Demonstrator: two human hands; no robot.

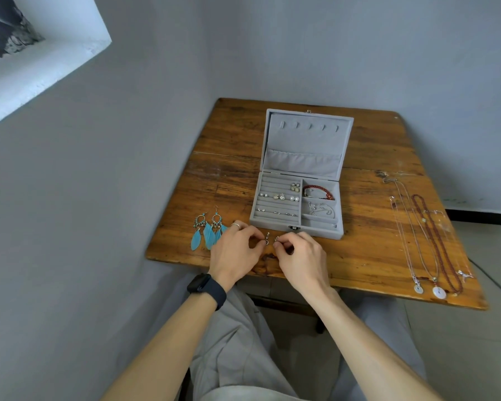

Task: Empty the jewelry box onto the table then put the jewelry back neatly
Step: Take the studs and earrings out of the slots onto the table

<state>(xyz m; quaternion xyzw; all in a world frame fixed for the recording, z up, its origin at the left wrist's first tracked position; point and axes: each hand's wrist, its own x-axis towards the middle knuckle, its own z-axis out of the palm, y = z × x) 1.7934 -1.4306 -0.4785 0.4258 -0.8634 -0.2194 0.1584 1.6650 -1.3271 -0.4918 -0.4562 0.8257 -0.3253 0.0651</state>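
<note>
My grey trousers (243, 342) are nearest, below the near edge of the tabletop (368, 227). A black watch (206, 287) sits on my left wrist. Both hands are over the front edge, close together. My left hand (235, 251) has its fingers curled and pinches a small earring (267, 241) at the fingertips; a ring (235, 225) shows on one finger. My right hand (300, 256) is curled the same way and pinches a second small earring (276, 239), just beside the first. I cannot tell whether the two touch.

Just left of my left hand a pair of turquoise feather earrings (209, 230) lies flat on the wood. Beyond my hands stands the grey jewelry box (297, 227), open. Its left section of padded rolls holds stud earrings (278, 196); on the right, one compartment holds a red bracelet (318, 191) and the next a silver chain (318, 211). Well to the right, several necklaces (428, 241) lie stretched out along the tabletop. The box lid (305, 140) leans back, showing a row of hooks and a pocket.
</note>
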